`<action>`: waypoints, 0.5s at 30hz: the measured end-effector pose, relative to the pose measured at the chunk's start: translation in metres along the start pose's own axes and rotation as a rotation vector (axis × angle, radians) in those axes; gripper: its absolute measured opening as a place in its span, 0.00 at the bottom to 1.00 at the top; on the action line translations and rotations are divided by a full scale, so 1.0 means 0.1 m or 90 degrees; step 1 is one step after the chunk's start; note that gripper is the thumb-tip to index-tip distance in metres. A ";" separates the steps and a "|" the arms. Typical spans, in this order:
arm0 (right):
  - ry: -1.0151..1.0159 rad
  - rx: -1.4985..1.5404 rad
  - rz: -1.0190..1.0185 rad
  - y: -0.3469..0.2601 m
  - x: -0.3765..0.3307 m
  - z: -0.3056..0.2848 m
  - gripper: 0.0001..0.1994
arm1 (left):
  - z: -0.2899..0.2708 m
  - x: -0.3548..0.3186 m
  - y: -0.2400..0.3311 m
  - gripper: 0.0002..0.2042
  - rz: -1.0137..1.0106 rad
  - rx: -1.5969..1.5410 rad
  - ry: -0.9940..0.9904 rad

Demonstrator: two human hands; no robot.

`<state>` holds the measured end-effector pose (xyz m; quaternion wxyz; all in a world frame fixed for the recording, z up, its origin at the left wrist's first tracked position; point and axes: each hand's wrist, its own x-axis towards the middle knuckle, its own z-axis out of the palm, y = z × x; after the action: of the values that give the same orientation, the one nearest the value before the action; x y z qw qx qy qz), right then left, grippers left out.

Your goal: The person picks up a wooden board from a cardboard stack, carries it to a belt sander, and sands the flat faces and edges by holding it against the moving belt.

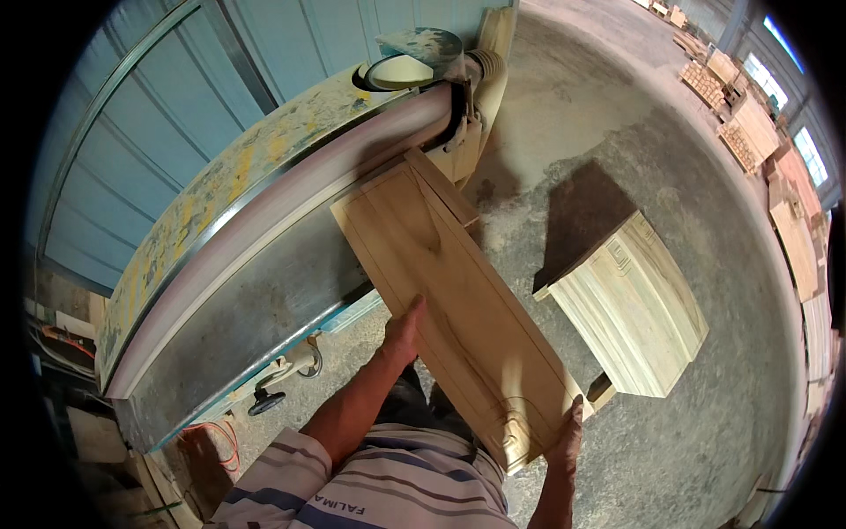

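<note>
Both hands grip the long wooden panel [454, 309]: left hand [401, 335] closed on its left edge, right hand [566, 436] on the near corner, steadying its far end against the belt sander [264, 220].

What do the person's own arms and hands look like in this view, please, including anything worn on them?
Both hands are bare: no gloves, rings or watch show on the left hand or the right hand. The forearms are uncovered too. The short-sleeved shirt has broad pale stripes with thinner dark blue and greyish bands; its left sleeve ends above the elbow. Only part of the right forearm shows, at the lower edge.
</note>
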<state>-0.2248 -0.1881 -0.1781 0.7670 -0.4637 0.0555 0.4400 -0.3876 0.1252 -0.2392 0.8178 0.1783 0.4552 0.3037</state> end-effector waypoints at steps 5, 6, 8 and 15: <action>0.042 0.029 -0.026 0.08 0.10 0.13 0.30 | 0.02 0.10 0.18 0.27 -0.020 0.020 0.016; 0.044 0.045 -0.035 0.09 0.12 0.13 0.30 | 0.03 0.13 0.18 0.28 -0.013 0.015 0.008; 0.038 0.032 -0.043 0.08 0.18 0.10 0.29 | 0.07 0.15 0.18 0.29 0.001 0.003 -0.007; 0.065 0.026 -0.048 0.04 0.26 0.17 0.27 | 0.09 0.20 0.20 0.29 0.001 0.035 0.044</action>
<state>-0.2179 -0.1586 -0.1840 0.7886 -0.4714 0.0864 0.3853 -0.3785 0.1529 -0.2355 0.7964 0.1902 0.4910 0.2975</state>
